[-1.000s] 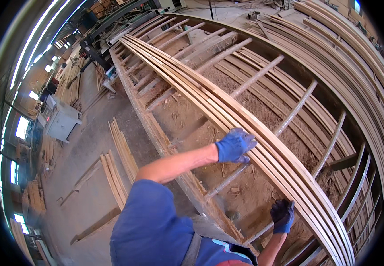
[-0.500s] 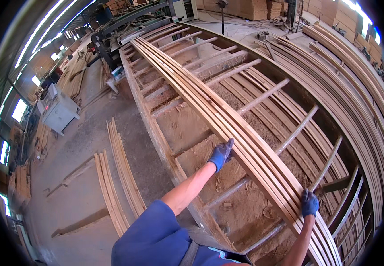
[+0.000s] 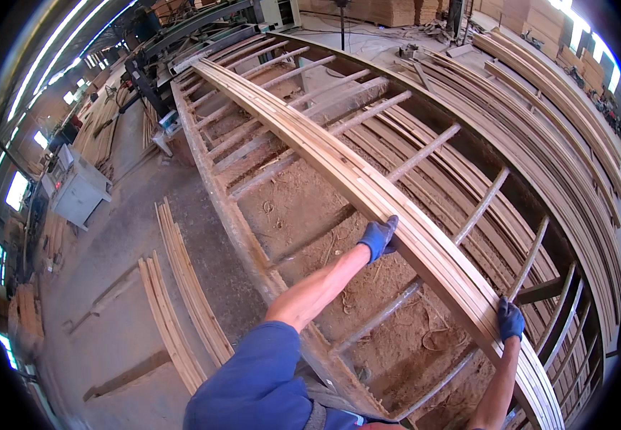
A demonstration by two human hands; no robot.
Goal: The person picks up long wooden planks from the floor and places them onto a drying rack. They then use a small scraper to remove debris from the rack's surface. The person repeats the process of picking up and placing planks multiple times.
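Step in hand looks like steadying/squaring the board bundle (image 3: 368, 186), several long pale boards lying flush side by side, w/ both hands on it at once. Hands are well apart: L hand (image 3: 379, 239) is against the near long edge, tips up at the top corner; R hand (image 3: 510, 319) is further down to the right, on the far long edge, its forearm crossing over the boards. So the bundle sits btwn the two, but fingers are partly hidden & I can't tell how tightly either one is closed, or if any reach underneath. Boards run away from L hand toward the far upper left & on past R hand toward the lower right, lying across the metal rollers (image 3: 424, 153). Side rail (image 3: 234, 218) is left of L hand, dusty ground (image 3: 396, 322) shows below it btwn rollers; loose boards (image 3: 193, 279) lie on the floor well left of it, & a long stack (image 3: 540, 165) is beyond R hand, outside the roller frame. Next move prob. calls for even inward pressure from both sides, so the boards keep tog. & don't fan out or slide over each other, w/ fingers clear of the rollers
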